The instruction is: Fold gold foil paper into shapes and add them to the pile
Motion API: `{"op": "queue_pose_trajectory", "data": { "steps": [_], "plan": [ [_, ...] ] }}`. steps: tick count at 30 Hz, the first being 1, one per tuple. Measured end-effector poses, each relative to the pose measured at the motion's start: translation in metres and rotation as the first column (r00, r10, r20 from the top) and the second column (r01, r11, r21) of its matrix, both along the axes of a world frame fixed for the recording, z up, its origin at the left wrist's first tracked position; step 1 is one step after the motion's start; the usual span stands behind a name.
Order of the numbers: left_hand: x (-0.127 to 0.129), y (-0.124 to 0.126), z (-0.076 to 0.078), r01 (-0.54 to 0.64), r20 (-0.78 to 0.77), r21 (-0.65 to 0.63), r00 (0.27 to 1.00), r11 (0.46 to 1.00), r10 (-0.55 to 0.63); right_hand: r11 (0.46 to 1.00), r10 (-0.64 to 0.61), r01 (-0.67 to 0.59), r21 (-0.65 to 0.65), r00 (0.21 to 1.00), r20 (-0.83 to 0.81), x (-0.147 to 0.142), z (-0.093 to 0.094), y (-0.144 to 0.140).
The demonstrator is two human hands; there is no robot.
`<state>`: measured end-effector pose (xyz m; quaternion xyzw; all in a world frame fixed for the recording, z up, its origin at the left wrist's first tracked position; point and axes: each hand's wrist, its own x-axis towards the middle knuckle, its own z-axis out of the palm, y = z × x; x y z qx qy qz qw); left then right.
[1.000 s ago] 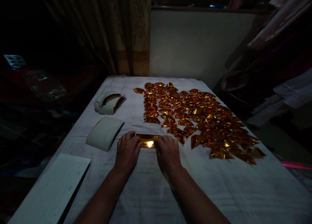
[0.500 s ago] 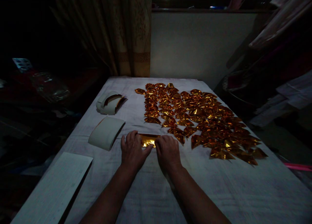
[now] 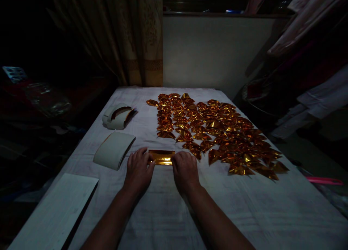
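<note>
A strip of shiny gold foil paper (image 3: 162,157), narrow and folded, lies across the cloth between my two hands. My left hand (image 3: 138,169) grips its left end with thumb and fingers. At the other end, my right hand (image 3: 185,169) is closed on the strip, its fingertips curled under and partly hidden. Just beyond my hands, many folded gold foil pieces (image 3: 201,128) with pointed ends spread in rows over the far and right part of the table.
A curved stack of pale paper sheets (image 3: 114,150) lies left of my hands. Behind it are bent card strips (image 3: 119,116). A long whitish board (image 3: 57,210) is at the near left. The table (image 3: 168,213) has a pale cloth; a pink object (image 3: 324,180) shows past its right edge.
My left hand has slid left along the foil strip, its thumb drawn back, so more of the strip shows. The whole view has shifted slightly.
</note>
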<state>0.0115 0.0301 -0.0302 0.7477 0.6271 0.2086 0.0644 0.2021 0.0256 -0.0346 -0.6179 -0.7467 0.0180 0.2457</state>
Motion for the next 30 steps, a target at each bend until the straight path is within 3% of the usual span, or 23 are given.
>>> {"op": "queue_pose_trajectory", "data": {
  "steps": [10,12,15,18,20,25,30],
  "plan": [
    [-0.009,-0.002,0.000,-0.020,-0.030,0.026,0.999,0.999,0.021,1.000,0.009,-0.009,0.006,1.000,-0.017,0.000,0.002,-0.002],
    [-0.007,-0.002,-0.001,-0.030,-0.034,0.041,0.999,0.999,0.031,0.997,0.057,-0.056,0.044,0.998,-0.032,-0.003,0.003,-0.005],
    [-0.006,-0.002,-0.003,-0.032,-0.035,0.044,0.999,0.999,0.033,0.972,0.225,-0.224,0.073,0.974,-0.011,-0.012,0.003,-0.011],
    [-0.007,-0.002,-0.004,-0.033,-0.036,0.036,0.999,0.999,0.034,0.925,0.381,-0.381,-0.009,0.924,0.014,-0.021,0.003,-0.016],
    [-0.007,-0.002,-0.004,-0.032,-0.038,0.033,0.999,0.999,0.033,0.903,0.422,-0.419,-0.095,0.907,0.007,-0.024,0.004,-0.018],
    [-0.008,-0.002,-0.004,-0.032,-0.036,0.026,0.999,0.999,0.033,0.873,0.428,-0.412,-0.261,0.904,0.006,-0.019,0.009,-0.019],
    [-0.007,-0.003,-0.003,-0.036,-0.017,0.015,0.999,0.999,0.036,0.880,0.373,-0.335,-0.337,0.927,0.052,-0.001,0.010,-0.024]
  ]
}}
